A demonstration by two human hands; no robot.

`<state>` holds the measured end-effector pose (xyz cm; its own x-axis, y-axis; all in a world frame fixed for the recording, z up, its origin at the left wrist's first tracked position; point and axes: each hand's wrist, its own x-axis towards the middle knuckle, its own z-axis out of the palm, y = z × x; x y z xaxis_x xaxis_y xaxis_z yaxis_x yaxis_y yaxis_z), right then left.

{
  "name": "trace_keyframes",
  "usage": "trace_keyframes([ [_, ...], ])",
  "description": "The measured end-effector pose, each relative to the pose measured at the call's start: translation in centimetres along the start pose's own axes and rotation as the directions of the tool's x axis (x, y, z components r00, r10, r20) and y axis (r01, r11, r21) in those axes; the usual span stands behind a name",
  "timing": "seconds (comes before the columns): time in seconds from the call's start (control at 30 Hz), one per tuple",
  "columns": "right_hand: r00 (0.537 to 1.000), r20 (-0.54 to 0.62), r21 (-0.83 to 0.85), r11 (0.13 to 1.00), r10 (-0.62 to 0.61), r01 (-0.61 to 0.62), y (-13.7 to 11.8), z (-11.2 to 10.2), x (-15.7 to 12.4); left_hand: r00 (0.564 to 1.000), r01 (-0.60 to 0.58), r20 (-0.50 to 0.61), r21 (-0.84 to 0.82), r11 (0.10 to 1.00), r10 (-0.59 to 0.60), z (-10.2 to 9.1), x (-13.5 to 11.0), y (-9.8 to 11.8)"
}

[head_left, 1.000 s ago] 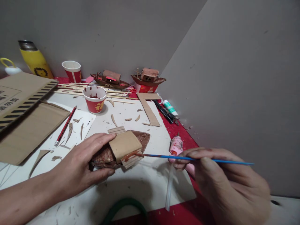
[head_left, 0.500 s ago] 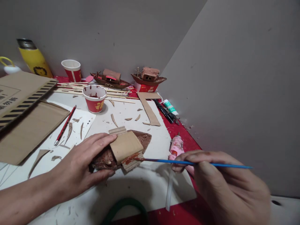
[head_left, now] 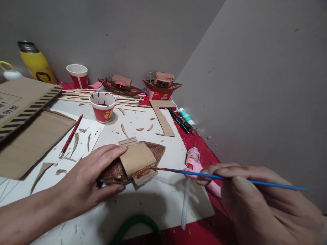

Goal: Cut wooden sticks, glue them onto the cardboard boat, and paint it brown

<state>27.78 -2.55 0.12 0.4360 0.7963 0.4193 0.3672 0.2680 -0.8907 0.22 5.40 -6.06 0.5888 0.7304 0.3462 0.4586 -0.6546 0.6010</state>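
A small brown model boat [head_left: 157, 151] with a tan cardboard roof [head_left: 138, 157] lies on the white board. My left hand [head_left: 94, 170] grips its near-left end, thumb on the near side and fingers over the top. Between the fingertips of my right hand [head_left: 245, 190] is a thin blue paintbrush [head_left: 204, 175]. Its tip touches the right end of a wet reddish-brown streak along the roof's near edge. Below that streak a corrugated cardboard strip [head_left: 145, 178] sticks out, its outer part unpainted. Another corrugated strip [head_left: 127, 141] juts from the far side.
A paint-smeared paper cup [head_left: 102, 110] stands behind the boat. A pink glue gun [head_left: 192, 160] with a clear stick lies right of it. Two model boats [head_left: 163, 83], wooden sticks [head_left: 122, 98] and a yellow bottle [head_left: 38, 64] are farther back; cardboard sheets [head_left: 28, 143] lie left.
My right hand has moved right and slightly down. The brush tip has shifted a little up and right along the roof's near edge. My left hand and the boat stay put.
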Motion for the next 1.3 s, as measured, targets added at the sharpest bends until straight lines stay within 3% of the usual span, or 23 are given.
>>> trace_keyframes([
  [0.27,0.995,-0.101,-0.054,0.999,-0.004,-0.001,-0.5,0.1,0.0,1.000,0.008,0.006,0.014,1.000,-0.008,-0.1,0.0,-0.1],
  [0.47,0.999,-0.024,-0.072,0.996,-0.045,0.043,0.4,0.0,0.0,1.000,0.001,0.014,0.011,1.000,-0.001,0.0,0.0,-0.2],
  [0.67,0.974,0.058,-0.061,0.973,-0.217,0.221,1.2,-1.4,0.9,1.000,0.001,0.021,0.016,1.000,-0.001,-0.1,0.0,-0.2],
  [0.77,0.997,0.018,0.002,0.997,-0.081,0.081,0.7,-1.1,0.2,1.000,-0.002,0.021,0.019,1.000,0.001,-0.2,0.0,-0.1],
  [0.87,0.987,0.139,0.051,0.996,-0.076,0.070,0.7,-0.6,-0.4,1.000,-0.002,0.023,0.028,1.000,0.001,-0.2,0.0,-0.1],
  [0.97,0.948,0.293,0.107,0.989,-0.127,0.100,1.2,-0.8,-0.3,0.999,-0.014,0.034,0.036,0.999,0.013,-0.3,0.1,0.0],
  [1.07,0.926,0.352,0.109,0.988,-0.140,0.108,1.4,-1.2,-0.1,0.999,-0.021,0.040,0.047,0.999,0.019,-0.3,0.2,0.1],
  [1.13,0.942,0.313,0.066,0.992,-0.122,0.106,1.2,-1.2,0.0,0.999,-0.019,0.038,0.051,0.998,0.017,-0.3,0.2,0.1],
  [1.3,0.993,0.092,-0.023,0.997,-0.068,0.070,0.6,-0.5,0.2,0.999,-0.026,0.036,0.047,0.999,0.024,-0.2,0.0,-0.1],
])
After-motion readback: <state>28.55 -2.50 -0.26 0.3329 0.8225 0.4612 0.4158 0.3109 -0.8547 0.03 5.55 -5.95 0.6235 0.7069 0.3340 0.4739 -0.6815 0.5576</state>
